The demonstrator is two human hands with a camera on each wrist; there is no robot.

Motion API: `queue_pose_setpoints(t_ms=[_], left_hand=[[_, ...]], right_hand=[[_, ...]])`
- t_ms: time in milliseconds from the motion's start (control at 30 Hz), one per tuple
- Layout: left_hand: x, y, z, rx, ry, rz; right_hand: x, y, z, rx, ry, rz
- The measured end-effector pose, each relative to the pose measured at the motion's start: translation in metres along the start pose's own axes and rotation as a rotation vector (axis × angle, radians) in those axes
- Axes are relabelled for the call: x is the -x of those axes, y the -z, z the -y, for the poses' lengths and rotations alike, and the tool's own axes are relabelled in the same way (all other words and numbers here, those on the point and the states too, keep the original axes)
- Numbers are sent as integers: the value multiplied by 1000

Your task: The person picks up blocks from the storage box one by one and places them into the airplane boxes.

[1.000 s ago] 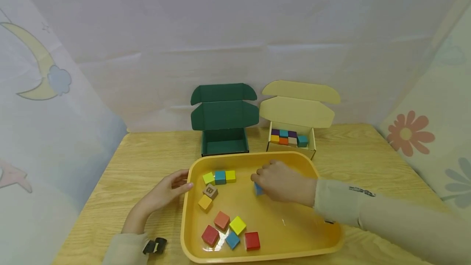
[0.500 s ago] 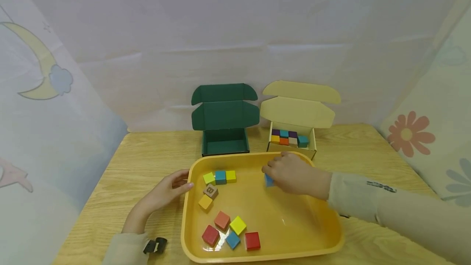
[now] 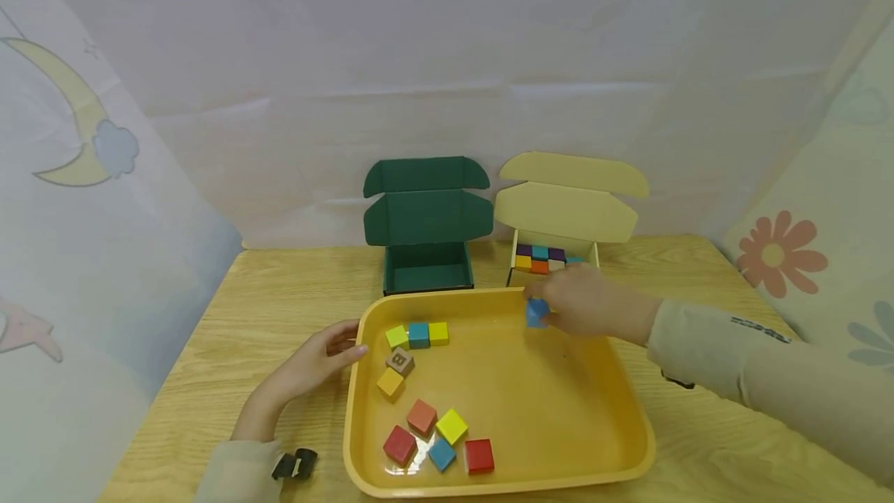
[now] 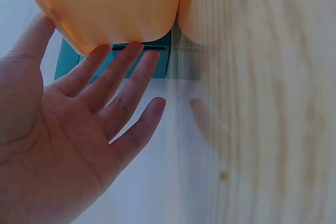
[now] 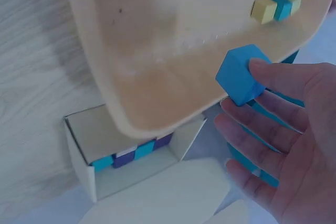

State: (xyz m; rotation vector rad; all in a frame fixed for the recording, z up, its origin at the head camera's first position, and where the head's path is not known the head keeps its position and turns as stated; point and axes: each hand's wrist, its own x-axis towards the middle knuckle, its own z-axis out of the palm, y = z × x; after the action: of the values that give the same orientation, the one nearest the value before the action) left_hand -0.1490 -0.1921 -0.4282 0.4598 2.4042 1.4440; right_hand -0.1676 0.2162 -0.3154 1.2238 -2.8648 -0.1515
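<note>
A blue cube is pinched between the thumb and fingers of my right hand, raised over the tray's far right edge. In the right wrist view, the ring and little fingers spread loosely beside it. The yellow tray takes up the middle of the table. My left hand is at its left side, thumb on the rim and relaxed fingers at the outer wall. Behind the tray, an open cream box contains several coloured cubes, partly hidden by my right hand.
An open dark green box stands left of the cream one. At the tray's left lie a wooden lettered cube, a red cube, a yellow cube and several others. A white cloth backdrop hangs behind the wooden table.
My right hand has carried the blue cube from the tray's middle to the right and away, up toward the cream box. The left hand stays where it was.
</note>
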Motion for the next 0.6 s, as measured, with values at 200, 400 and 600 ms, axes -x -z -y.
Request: queue_pose_setpoints(t_ms=[200,400,600], left_hand=[[0,0,0,-4,-12,-3],[1,1,-2,-5,-31,8],[1,2,-1,-4,-32,16]], right_hand=[[-2,9,-30,-110,-115,66],[1,11,-56,-159,-168,89],[3,6,-80,-171,-202,123]])
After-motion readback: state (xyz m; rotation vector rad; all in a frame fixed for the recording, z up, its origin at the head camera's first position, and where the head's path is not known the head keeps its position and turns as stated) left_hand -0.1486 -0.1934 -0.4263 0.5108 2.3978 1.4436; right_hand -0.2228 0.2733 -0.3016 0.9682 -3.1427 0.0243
